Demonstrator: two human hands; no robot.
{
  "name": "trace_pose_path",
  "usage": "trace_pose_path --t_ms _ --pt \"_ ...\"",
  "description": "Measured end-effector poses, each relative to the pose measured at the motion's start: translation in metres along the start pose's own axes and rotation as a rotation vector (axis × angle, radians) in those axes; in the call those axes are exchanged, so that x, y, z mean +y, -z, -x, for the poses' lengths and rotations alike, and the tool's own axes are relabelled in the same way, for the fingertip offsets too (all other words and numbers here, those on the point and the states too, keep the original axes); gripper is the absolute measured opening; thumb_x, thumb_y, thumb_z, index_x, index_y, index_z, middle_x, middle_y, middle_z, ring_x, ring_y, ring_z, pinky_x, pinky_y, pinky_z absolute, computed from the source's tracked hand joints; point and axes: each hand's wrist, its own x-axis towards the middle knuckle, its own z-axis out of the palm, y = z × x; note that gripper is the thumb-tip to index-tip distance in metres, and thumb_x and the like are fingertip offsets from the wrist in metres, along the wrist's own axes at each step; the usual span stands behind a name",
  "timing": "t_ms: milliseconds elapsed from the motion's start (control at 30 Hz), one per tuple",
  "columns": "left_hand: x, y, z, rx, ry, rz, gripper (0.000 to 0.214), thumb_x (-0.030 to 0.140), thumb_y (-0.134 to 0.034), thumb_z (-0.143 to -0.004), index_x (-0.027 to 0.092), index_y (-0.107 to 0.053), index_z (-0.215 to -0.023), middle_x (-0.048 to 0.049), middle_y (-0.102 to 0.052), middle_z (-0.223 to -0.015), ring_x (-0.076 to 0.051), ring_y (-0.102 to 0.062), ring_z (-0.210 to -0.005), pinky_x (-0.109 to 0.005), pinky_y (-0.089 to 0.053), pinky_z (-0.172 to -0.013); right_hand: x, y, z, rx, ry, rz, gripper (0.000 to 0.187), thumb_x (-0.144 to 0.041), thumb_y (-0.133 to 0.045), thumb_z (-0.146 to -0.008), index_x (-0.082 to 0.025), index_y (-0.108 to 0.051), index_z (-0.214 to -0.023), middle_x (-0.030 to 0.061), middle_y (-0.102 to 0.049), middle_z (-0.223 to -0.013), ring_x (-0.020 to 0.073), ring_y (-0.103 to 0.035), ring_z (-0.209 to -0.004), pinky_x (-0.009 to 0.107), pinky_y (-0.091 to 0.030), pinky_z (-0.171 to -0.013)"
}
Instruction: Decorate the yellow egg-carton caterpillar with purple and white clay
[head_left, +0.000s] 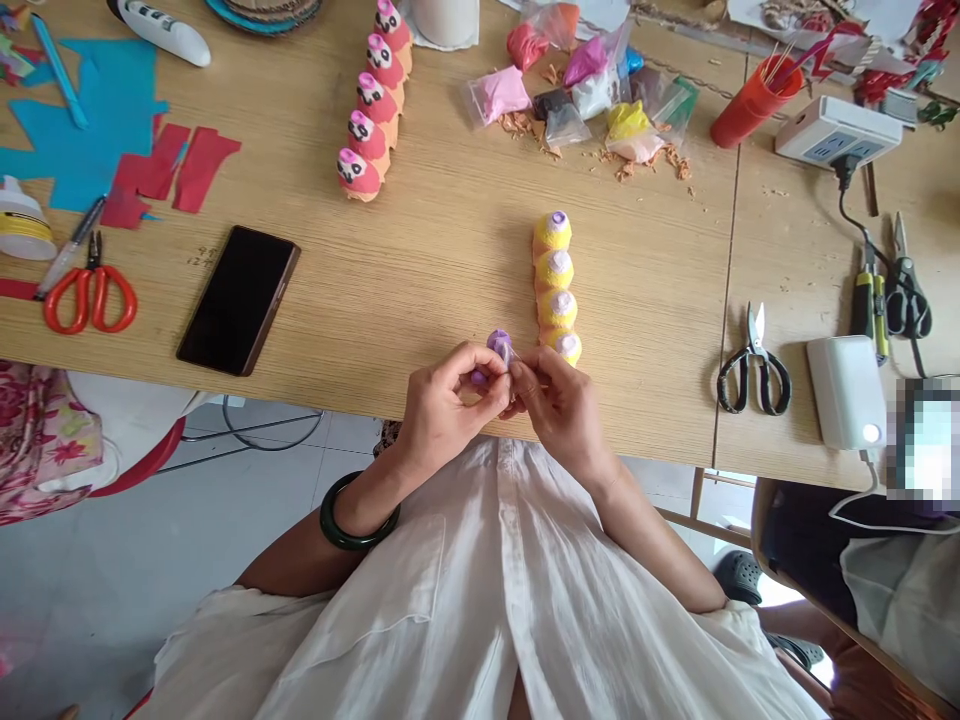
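My left hand point(450, 400) and my right hand point(559, 410) meet over the table's front edge, fingers pinched together. Between them is a small bag of purple clay point(498, 342), with clear plastic showing near the fingertips. My fingers hide part of it. Just beyond my right hand stands a row of yellow egg-carton cups point(559, 305), each topped with a pale purple dab; the nearest cup almost touches that hand. Farther back on the left is a row of red-pink egg-carton cups point(375, 100) with pink tops and small black-and-white faces.
Bags of coloured clay point(592, 90) lie at the back among orange shreds. A phone point(238, 300) and red-handled scissors point(91, 290) are on the left. Black-handled scissors point(754, 365), a white box-shaped device point(847, 390) and a power strip point(838, 130) sit right. Another person's legs point(795, 640) show lower right.
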Motion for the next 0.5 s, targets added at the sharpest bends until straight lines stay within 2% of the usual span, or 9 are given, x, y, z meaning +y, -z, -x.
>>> trace_pose_path --t_ms 100,167,233,400,500 --pt "-0.0038 -0.0019 0.0015 -0.006 0.04 0.025 0.016 0.027 -0.074 -0.09 0.021 -0.063 -0.082 0.0025 -0.07 -0.069 -0.011 -0.068 -0.059 -0.02 -0.054 -0.058 0.0025 0.0017 -0.0011 0.046 0.174 0.282 0.027 -0.035 -0.057 -0.105 -0.023 -0.054 -0.081 -0.0013 -0.059 -0.074 0.0112 -0.058 -0.062 0.026 -0.05 -0.058" --pt "-0.0064 -0.0019 0.0021 0.045 0.039 -0.03 0.02 0.027 -0.076 -0.089 0.021 -0.059 -0.078 0.0034 -0.068 -0.063 -0.011 -0.067 -0.056 -0.02 -0.051 -0.055 0.0025 0.0028 -0.0016 0.117 0.306 0.497 0.028 -0.023 -0.056 -0.101 -0.023 -0.048 -0.074 -0.0024 -0.054 -0.068 0.0102 -0.045 -0.058 0.026 -0.038 -0.056" --pt "-0.0089 -0.0003 0.0016 0.117 0.031 -0.096 0.02 0.025 -0.076 -0.087 0.022 -0.058 -0.077 0.0035 -0.067 -0.062 -0.011 -0.065 -0.055 -0.02 -0.05 -0.056 0.0015 0.0028 -0.0017 0.175 0.37 0.616 0.03 -0.018 -0.055 -0.097 -0.024 -0.042 -0.071 -0.0038 -0.049 -0.064 0.0097 -0.036 -0.056 0.027 -0.031 -0.054" --pt "-0.0089 0.005 -0.0035 0.206 0.01 -0.257 0.015 0.012 -0.071 -0.079 0.021 -0.059 -0.078 0.0054 -0.064 -0.065 -0.008 -0.056 -0.055 -0.019 -0.046 -0.058 0.002 -0.0017 -0.0031 0.227 0.354 0.64 0.032 -0.014 -0.056 -0.092 -0.024 -0.034 -0.071 -0.0063 -0.045 -0.061 0.0085 -0.033 -0.054 0.024 -0.029 -0.053" --pt "-0.0038 0.0068 -0.0065 0.199 0.009 -0.383 0.016 0.007 -0.067 -0.073 0.02 -0.062 -0.079 0.0079 -0.061 -0.062 -0.007 -0.05 -0.055 -0.018 -0.043 -0.059 0.0045 -0.004 -0.0059 0.227 0.345 0.623 0.03 -0.014 -0.056 -0.09 -0.025 -0.035 -0.071 -0.0066 -0.045 -0.061 0.0082 -0.035 -0.054 0.024 -0.029 -0.053"
